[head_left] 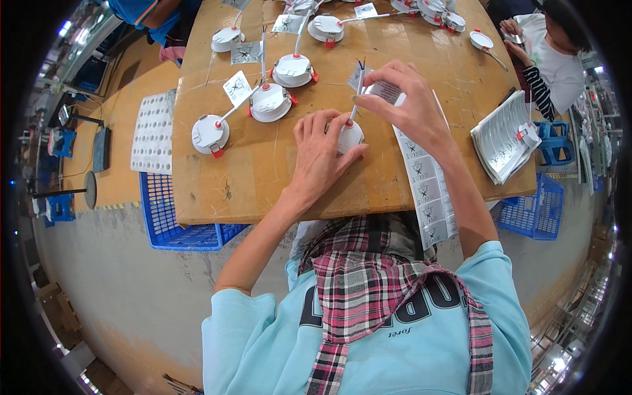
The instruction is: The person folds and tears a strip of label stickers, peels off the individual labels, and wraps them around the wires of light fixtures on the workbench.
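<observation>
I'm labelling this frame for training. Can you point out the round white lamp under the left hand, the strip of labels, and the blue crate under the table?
round white lamp [352, 136]: head view, exposed right side of its body.
strip of labels [424, 191]: head view, mid-strip.
blue crate [164, 217]: head view, mesh wall.

about nine white round lamps [270, 102], two blue crates [181, 224]

The left hand [320, 157] is covering most of the round white light fitting [351, 136], leaving only its right edge showing. The right hand [408, 105] is hiding the upper end of the label strip [424, 191]; the label markings are too small to resolve. The table [263, 178] is concealing part of the blue crate [178, 220]. The upper picture edge is cutting off the farthest fittings [431, 8].
</observation>
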Tool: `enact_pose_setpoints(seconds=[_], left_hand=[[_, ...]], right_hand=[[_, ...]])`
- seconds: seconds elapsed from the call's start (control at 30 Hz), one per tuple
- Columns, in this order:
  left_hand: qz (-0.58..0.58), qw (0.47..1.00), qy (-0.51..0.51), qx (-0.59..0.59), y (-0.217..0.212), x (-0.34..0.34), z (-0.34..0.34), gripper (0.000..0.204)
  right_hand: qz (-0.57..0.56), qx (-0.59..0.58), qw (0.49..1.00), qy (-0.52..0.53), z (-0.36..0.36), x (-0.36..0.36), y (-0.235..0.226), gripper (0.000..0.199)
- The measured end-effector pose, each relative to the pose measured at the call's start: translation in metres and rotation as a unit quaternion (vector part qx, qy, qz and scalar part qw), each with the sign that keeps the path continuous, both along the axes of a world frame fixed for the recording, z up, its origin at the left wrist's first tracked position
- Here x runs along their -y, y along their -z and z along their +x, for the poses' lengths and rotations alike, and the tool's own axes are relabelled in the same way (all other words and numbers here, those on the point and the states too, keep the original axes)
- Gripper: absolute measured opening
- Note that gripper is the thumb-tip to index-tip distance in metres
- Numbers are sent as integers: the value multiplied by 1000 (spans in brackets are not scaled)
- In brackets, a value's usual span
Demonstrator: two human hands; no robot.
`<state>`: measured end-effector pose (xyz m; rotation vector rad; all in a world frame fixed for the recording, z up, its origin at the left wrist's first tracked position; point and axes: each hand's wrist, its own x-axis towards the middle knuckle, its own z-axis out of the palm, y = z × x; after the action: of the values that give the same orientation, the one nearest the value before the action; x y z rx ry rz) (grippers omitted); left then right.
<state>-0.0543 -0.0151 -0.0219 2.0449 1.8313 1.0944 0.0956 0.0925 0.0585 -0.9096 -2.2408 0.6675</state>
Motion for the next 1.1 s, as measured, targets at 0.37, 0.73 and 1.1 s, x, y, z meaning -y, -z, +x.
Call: enact_pose_setpoints(seconds=[0.37, 0.73, 1.1], left_hand=[[15, 999, -25, 24, 5, 3, 12, 60], [-23, 991, -134, -11, 6, 8, 21, 60], [-49, 879, 9, 474, -40, 21, -5, 83]], right_hand=[[-155, -149, 963, 160, -10, -5, 42, 18], [25, -69, 993, 90, 5, -22, 37, 12], [-119, -186, 975, -34, 42, 22, -37, 44]])
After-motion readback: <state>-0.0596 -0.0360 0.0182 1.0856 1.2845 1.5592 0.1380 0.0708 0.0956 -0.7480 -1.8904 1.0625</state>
